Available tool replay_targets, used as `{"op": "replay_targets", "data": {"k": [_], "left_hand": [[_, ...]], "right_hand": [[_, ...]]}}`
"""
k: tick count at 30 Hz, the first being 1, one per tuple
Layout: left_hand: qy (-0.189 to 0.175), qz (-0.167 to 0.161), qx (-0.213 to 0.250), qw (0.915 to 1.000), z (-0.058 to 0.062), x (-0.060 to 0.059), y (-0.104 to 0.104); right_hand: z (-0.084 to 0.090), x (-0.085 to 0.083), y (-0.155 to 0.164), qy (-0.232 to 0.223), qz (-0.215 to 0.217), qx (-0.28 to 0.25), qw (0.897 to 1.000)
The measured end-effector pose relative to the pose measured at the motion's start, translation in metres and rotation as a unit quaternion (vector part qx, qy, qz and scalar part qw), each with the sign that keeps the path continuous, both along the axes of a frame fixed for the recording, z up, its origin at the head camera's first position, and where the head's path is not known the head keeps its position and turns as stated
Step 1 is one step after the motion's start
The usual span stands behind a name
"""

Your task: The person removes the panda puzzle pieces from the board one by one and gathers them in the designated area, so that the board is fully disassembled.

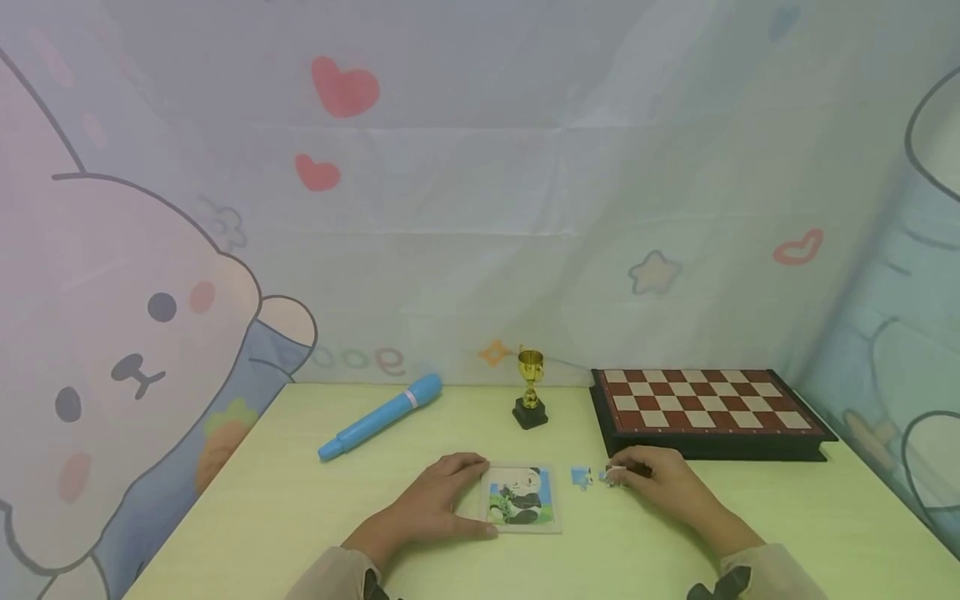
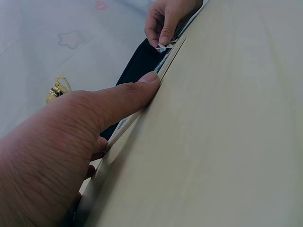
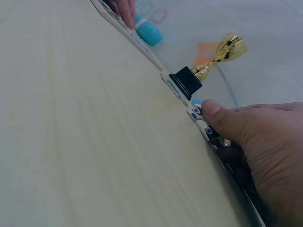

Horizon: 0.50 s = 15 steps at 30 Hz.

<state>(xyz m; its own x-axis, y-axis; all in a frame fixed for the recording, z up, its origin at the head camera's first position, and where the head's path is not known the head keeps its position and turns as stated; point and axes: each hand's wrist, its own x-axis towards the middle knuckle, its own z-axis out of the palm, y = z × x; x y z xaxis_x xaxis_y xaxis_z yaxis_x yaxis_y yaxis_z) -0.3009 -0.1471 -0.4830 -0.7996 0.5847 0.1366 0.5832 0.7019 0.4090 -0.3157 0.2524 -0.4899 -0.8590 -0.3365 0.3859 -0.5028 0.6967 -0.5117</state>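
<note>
A small square panda jigsaw puzzle [image 1: 517,497] in a pale frame lies flat on the table. My left hand [image 1: 431,502] holds the frame at its left side, thumb at the near corner and fingers at the far corner. In the left wrist view, the left thumb [image 2: 137,90] rests along the frame's edge. My right hand [image 1: 667,483] pinches a puzzle piece [image 3: 208,131] between thumb and fingers, to the right of the frame. A loose blue and white puzzle piece [image 1: 581,477] lies between the frame and the right hand.
Behind the hands stands a gold trophy cup [image 1: 530,387] on a black base. A blue pen-shaped object [image 1: 381,417] lies at the back left. At the back right is a red and white checkered board box [image 1: 705,408]. A printed curtain [image 1: 480,208] hangs behind the table.
</note>
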Motion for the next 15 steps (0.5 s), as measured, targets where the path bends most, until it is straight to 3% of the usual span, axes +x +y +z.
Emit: {"op": "replay_targets", "data": {"k": [5, 15], "left_hand": [[-0.004, 0.001, -0.001, 1.0, 0.0, -0.0001, 0.0], [-0.004, 0.001, 0.0, 1.0, 0.0005, -0.0007, -0.0002]], "right_hand": [[0.0012, 0.001, -0.0001, 0.034, 0.012, 0.013, 0.999], [-0.0014, -0.0005, -0.0005, 0.041, 0.015, 0.019, 0.999]]}}
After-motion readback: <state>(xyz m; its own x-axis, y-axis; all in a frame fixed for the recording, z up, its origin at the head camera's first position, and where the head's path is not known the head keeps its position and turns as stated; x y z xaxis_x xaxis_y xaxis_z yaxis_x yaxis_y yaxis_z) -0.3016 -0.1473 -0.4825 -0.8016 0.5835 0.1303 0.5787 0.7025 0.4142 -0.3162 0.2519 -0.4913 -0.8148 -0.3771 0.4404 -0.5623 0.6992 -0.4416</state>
